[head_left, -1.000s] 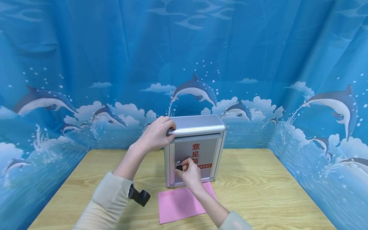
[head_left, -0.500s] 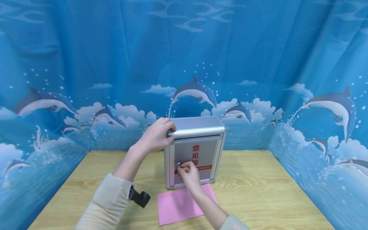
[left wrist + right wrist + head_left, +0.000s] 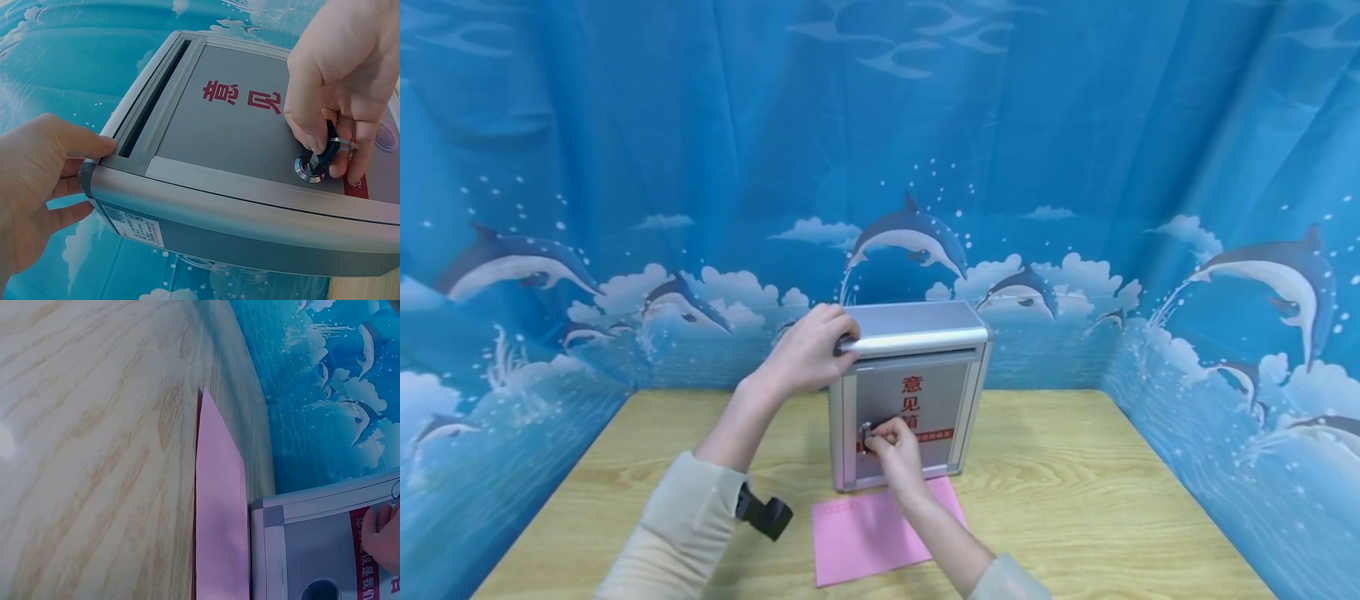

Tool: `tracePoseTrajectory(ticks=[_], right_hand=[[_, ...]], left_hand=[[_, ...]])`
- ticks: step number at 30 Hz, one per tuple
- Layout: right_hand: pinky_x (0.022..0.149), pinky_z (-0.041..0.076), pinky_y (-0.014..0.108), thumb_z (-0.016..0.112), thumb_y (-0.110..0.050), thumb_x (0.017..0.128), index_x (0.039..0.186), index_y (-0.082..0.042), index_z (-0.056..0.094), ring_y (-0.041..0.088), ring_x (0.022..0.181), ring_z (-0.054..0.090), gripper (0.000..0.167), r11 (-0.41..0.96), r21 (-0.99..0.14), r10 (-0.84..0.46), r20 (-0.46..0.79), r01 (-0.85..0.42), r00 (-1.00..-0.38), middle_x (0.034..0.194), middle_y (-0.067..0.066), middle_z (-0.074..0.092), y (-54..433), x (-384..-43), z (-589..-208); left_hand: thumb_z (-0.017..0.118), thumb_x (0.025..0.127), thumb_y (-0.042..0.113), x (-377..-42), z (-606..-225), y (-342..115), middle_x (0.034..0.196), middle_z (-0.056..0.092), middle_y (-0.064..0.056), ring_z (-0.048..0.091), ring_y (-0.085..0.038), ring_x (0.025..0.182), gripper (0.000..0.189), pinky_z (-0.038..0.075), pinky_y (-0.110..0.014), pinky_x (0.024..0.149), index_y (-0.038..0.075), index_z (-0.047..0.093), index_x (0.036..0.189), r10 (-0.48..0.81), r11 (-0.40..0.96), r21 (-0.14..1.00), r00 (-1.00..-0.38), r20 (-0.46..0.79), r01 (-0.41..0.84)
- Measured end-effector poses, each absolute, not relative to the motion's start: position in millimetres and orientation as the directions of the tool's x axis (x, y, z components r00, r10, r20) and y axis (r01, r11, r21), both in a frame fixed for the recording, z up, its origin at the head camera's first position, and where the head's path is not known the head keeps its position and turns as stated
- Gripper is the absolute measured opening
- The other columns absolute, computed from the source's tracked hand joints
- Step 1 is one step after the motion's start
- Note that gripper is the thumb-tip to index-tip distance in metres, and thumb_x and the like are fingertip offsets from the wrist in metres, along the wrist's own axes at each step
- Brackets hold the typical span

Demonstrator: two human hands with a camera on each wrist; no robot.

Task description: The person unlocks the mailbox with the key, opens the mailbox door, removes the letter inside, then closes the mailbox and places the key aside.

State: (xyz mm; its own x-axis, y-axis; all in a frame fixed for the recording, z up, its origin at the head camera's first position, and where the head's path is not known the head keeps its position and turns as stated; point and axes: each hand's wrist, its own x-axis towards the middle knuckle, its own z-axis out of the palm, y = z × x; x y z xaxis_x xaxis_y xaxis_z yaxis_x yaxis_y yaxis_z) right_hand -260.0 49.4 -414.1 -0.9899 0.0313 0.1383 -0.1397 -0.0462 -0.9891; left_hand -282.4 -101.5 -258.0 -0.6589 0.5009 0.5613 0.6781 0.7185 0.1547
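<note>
A silver metal suggestion box (image 3: 925, 319) with red characters on its front door stands upright on the table. My left hand (image 3: 811, 350) grips its upper left corner, thumb at the front by the slot (image 3: 156, 97) and fingers behind the corner. Low on the left side of the door is a round lock (image 3: 307, 172). With my right hand (image 3: 898, 457) I pinch the black-headed key (image 3: 326, 145) in that lock. A small metal ring hangs from the key, partly hidden by my fingers. The door is flush with its frame.
A pink envelope (image 3: 865, 540) lies flat on the wooden table (image 3: 1075, 492), just in front of the box. Behind, a blue curtain (image 3: 760, 167) with dolphins hangs around the table. A black wrist camera (image 3: 765, 514) sits on my left forearm.
My right hand has twisted at the lock: the key's black head first showed broad, and now mostly hides behind my fingers. My left hand and the box have stayed in place.
</note>
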Motion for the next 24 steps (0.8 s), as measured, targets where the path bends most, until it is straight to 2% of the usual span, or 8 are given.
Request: tracePoseTrajectory(ticks=[5, 9, 13, 17, 21, 24], right_hand=[[0.065, 0.043, 0.026, 0.050, 0.003, 0.077, 0.073, -0.007, 0.050, 0.012, 0.068, 0.049, 0.011, -0.050, -0.990, -0.007, 0.135, -0.134, -0.991, 0.075, 0.002, 0.050, 52.4, -255.0, -409.2], [0.064, 0.046, 0.025, 0.050, 0.003, 0.076, 0.073, -0.008, 0.050, 0.012, 0.067, 0.055, 0.011, -0.053, -0.993, -0.172, 0.111, -0.103, -0.979, 0.075, 0.003, 0.053, 59.9, -252.6, -405.4], [0.065, 0.051, 0.028, 0.051, 0.002, 0.075, 0.078, -0.001, 0.052, 0.013, 0.066, 0.057, 0.004, 0.083, -0.991, -0.383, 0.064, -0.103, -0.922, 0.074, 0.003, 0.054, 75.3, -252.7, -403.8], [0.067, 0.052, 0.030, 0.054, -0.001, 0.077, 0.084, 0.003, 0.054, 0.014, 0.070, 0.059, 0.008, 0.279, -0.946, -0.554, -0.020, -0.163, -0.832, 0.077, 0.005, 0.058, 97.8, -254.0, -407.0], [0.068, 0.053, 0.033, 0.056, -0.003, 0.081, 0.086, 0.003, 0.056, 0.016, 0.071, 0.060, 0.008, 0.334, -0.928, -0.622, -0.082, -0.168, -0.779, 0.082, 0.012, 0.061, 123.5, -256.5, -413.4], [0.068, 0.053, 0.037, 0.056, -0.005, 0.083, 0.089, 0.004, 0.056, 0.016, 0.070, 0.060, 0.011, 0.338, -0.928, -0.627, -0.094, -0.160, -0.773, 0.083, 0.012, 0.062, 144.3, -260.3, -419.2]], left_hand=[[0.070, 0.080, 0.007, -281.5, -256.4, -101.5, 0.091, 0.056, -0.003, 0.050, -0.019, 0.089, 0.013, 0.045, -0.033, 0.077, 0.007, 0.064, 0.093, 0.495, 0.724, 0.162, -0.669, 0.554, 0.670], [0.070, 0.080, 0.007, -281.1, -255.5, -102.2, 0.091, 0.056, -0.003, 0.049, -0.019, 0.088, 0.014, 0.044, -0.033, 0.077, 0.007, 0.064, 0.092, 0.494, 0.725, 0.161, -0.669, 0.555, 0.669], [0.069, 0.081, 0.007, -281.0, -255.2, -102.2, 0.091, 0.056, -0.003, 0.048, -0.019, 0.088, 0.013, 0.044, -0.033, 0.077, 0.007, 0.063, 0.092, 0.502, 0.727, 0.158, -0.674, 0.542, 0.669], [0.068, 0.082, 0.009, -281.0, -253.9, -101.3, 0.092, 0.056, -0.002, 0.047, -0.018, 0.088, 0.013, 0.044, -0.032, 0.076, 0.008, 0.063, 0.093, 0.500, 0.735, 0.167, -0.692, 0.520, 0.657], [0.068, 0.082, 0.010, -282.0, -252.0, -100.6, 0.093, 0.056, -0.002, 0.047, -0.019, 0.088, 0.013, 0.043, -0.033, 0.077, 0.008, 0.062, 0.094, 0.501, 0.739, 0.177, -0.706, 0.500, 0.650], [0.068, 0.083, 0.010, -282.5, -251.0, -100.6, 0.093, 0.055, -0.002, 0.046, -0.019, 0.088, 0.013, 0.042, -0.033, 0.077, 0.008, 0.062, 0.094, 0.507, 0.740, 0.177, -0.712, 0.486, 0.648]])
